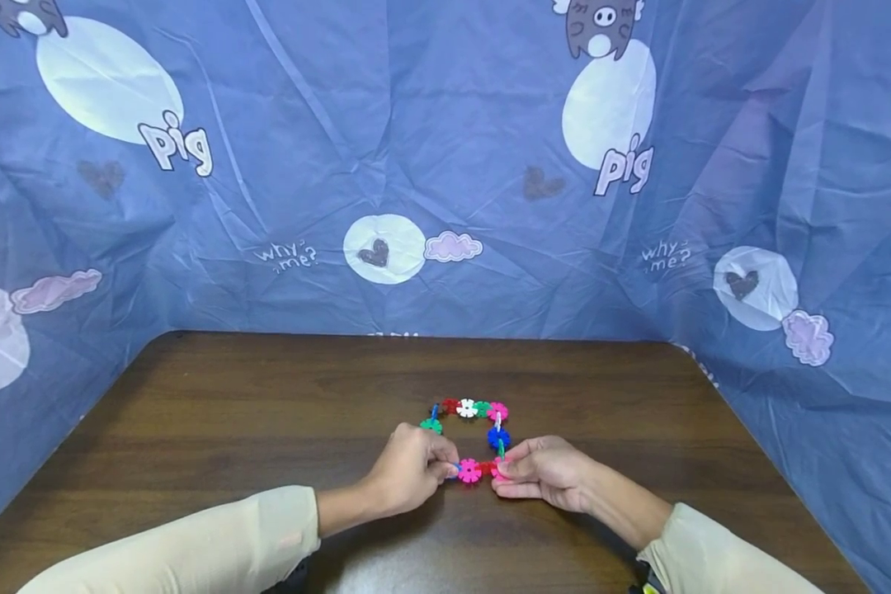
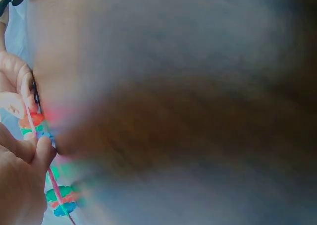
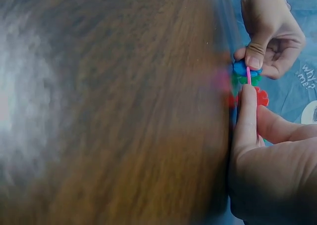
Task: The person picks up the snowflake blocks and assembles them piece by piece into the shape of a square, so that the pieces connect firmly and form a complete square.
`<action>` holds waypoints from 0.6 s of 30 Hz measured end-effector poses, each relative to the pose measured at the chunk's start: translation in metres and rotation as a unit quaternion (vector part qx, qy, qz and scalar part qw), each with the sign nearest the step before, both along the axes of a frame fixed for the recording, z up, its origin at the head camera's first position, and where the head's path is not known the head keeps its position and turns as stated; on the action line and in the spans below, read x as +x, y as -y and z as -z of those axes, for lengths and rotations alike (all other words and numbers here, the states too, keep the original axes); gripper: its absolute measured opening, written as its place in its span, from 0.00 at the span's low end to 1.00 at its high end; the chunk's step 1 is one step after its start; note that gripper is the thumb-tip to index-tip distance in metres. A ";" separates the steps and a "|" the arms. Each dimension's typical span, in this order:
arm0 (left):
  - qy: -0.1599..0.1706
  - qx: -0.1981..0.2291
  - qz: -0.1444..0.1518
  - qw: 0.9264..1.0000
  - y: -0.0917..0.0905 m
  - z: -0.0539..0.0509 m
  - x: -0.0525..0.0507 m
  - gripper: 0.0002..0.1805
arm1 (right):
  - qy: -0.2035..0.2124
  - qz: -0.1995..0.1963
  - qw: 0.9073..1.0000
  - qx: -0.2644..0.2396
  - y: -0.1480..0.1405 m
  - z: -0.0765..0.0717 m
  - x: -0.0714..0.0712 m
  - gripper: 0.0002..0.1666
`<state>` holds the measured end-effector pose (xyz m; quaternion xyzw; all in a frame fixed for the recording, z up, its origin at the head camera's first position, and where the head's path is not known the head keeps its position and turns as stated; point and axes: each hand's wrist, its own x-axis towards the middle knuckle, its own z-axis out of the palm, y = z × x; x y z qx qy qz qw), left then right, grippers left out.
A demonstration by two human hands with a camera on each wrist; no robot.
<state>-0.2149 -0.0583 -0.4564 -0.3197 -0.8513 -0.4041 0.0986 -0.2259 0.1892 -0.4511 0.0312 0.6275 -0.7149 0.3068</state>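
Note:
In the head view, a loop of linked plastic snowflake discs (image 1: 467, 407) stands over the table, in pink, red, white, green and blue. My left hand (image 1: 412, 470) pinches a blue disc (image 3: 240, 68) at the near left, seen edge-on between thumb and fingers. Beside that disc is a pink disc (image 1: 469, 471), then a red one (image 1: 487, 468). At the near right corner my right hand (image 1: 553, 474) pinches another pink disc, mostly covered by its fingers. A green disc (image 1: 431, 426) lies just beyond the left fingers, and a blue disc (image 1: 498, 437) forms part of the right side.
The brown wooden table (image 1: 267, 396) extends around the loop on all sides. A blue printed cloth (image 1: 445, 165) hangs behind the table and along both sides. Both wrist views are largely filled by blurred tabletop.

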 end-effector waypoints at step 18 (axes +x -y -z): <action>0.060 -0.057 0.034 0.996 0.011 -0.012 -0.006 0.07 | 0.007 -0.017 1.000 -0.005 -0.003 -0.001 -0.002 0.05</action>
